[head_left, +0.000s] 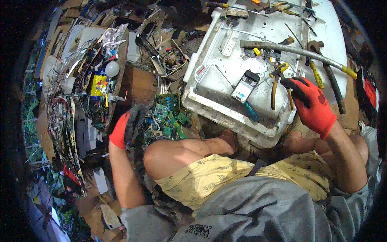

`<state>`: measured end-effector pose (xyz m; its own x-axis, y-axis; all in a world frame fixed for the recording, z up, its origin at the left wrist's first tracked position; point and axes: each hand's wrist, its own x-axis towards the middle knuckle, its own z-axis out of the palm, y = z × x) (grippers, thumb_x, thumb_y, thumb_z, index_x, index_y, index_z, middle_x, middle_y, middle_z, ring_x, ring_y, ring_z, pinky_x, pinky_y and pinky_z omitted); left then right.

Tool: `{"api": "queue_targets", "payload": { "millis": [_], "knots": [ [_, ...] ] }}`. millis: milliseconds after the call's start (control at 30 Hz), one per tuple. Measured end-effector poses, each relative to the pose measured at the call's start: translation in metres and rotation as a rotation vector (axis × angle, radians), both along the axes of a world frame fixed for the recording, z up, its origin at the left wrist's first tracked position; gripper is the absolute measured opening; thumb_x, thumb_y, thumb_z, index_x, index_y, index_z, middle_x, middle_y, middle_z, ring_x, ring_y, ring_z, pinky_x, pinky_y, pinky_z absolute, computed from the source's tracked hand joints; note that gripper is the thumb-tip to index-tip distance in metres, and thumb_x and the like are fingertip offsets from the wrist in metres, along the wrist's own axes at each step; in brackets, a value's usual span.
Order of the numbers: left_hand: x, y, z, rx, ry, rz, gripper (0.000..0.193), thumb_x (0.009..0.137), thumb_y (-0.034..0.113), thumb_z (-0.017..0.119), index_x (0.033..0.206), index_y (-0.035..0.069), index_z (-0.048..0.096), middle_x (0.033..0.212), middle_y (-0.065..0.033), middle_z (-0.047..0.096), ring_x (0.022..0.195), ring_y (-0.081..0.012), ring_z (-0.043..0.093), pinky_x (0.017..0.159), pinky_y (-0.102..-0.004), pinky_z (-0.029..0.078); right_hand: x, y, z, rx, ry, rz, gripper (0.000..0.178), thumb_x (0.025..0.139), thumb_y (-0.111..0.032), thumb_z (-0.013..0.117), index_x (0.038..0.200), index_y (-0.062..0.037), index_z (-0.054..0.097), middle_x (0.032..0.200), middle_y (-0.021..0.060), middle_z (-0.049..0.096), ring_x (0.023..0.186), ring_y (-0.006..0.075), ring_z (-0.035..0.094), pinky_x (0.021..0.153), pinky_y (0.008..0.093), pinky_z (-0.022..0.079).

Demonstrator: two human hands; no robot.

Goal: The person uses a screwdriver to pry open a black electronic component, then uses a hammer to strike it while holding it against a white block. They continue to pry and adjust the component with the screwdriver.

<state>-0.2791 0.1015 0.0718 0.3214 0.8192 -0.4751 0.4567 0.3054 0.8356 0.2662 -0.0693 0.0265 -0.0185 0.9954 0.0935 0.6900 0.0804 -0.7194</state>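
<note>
My left hand [125, 128], in a red glove with a dark palm, is beside a heap of green circuit boards [167, 117]. Its fingers look loosely bent and apart, though they blend into the dark background. Over the right part of an upturned white panel [205, 101], my right hand [312, 105], in a matching glove, has its fingers half bent with nothing visible in them. Its dark fingertips are next to pliers [279, 72] with worn handles; I cannot tell if they touch. A small device with a white screen [245, 88] lies left of the pliers, against a teal-handled screwdriver [250, 111].
A long metal bar [298, 51] with a yellow end crosses the panel above a hammer [328, 72] and a yellow-handled tool [316, 76]. Scrap fills a basket [177, 70]. At left are piled strips and a white bulb [112, 69]. My folded legs border the panel.
</note>
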Motion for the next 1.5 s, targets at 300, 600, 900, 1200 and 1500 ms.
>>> {"api": "queue_targets", "payload": {
  "millis": [300, 600, 900, 1200, 1500],
  "knots": [
    [-0.003, -0.039, -0.018, 0.068, 0.069, 0.260, 0.049, 0.101, 0.028, 0.053, 0.139, -0.003, 0.050, 0.133, -0.0109, 0.059, 0.121, -0.0200, 0.056, 0.105, -0.0345, 0.043, 0.000, 0.003, -0.006, 0.111, -0.029, 0.042, 0.039, 0.085, 0.001, 0.059, 0.123, -0.0070, 0.062, 0.114, 0.0174, 0.063, 0.104, 0.0377, 0.062, 0.090, 0.0424, 0.050],
    [0.127, -0.041, 0.027, 0.495, 0.231, -0.096, 0.055, 0.093, 0.021, 0.063, 0.141, -0.001, 0.047, 0.133, -0.0139, 0.059, 0.121, -0.0228, 0.057, 0.105, -0.0359, 0.043, 0.015, 0.006, -0.016, -0.008, -0.121, -0.064, 0.027, 0.086, -0.007, 0.060, 0.113, -0.0061, 0.064, 0.107, 0.0171, 0.064, 0.099, 0.0381, 0.063, 0.087, 0.0435, 0.051],
    [0.298, -0.083, -0.091, 0.850, 0.700, -0.397, 0.100, 0.076, 0.054, 0.074, 0.146, -0.006, 0.034, 0.139, -0.0253, 0.046, 0.127, -0.0383, 0.047, 0.105, -0.0464, 0.041, 0.023, -0.017, -0.045, -0.223, -0.335, 0.237, 0.043, 0.087, -0.032, 0.064, 0.125, -0.0125, 0.059, 0.116, 0.0178, 0.063, 0.108, 0.0357, 0.063, 0.094, 0.0435, 0.050],
    [0.319, -0.064, -0.098, 0.747, 0.817, -0.458, 0.072, 0.077, 0.038, 0.074, 0.133, 0.001, 0.050, 0.119, -0.0213, 0.058, 0.109, -0.0386, 0.059, 0.092, -0.0480, 0.050, 0.068, -0.004, -0.007, -0.152, -0.678, -0.159, 0.028, 0.083, -0.025, 0.061, 0.105, -0.0083, 0.064, 0.102, 0.0180, 0.066, 0.097, 0.0359, 0.065, 0.082, 0.0468, 0.053],
    [0.306, -0.056, -0.094, 0.540, 0.472, -0.325, 0.053, 0.091, 0.036, 0.061, 0.128, -0.002, 0.056, 0.113, -0.0268, 0.060, 0.106, -0.0439, 0.059, 0.090, -0.0481, 0.048, 0.168, -0.008, -0.040, -0.267, -0.772, -0.701, 0.047, 0.085, -0.023, 0.062, 0.130, -0.0130, 0.054, 0.130, 0.0136, 0.056, 0.123, 0.0350, 0.054, 0.099, 0.0523, 0.045]
  ]
}}
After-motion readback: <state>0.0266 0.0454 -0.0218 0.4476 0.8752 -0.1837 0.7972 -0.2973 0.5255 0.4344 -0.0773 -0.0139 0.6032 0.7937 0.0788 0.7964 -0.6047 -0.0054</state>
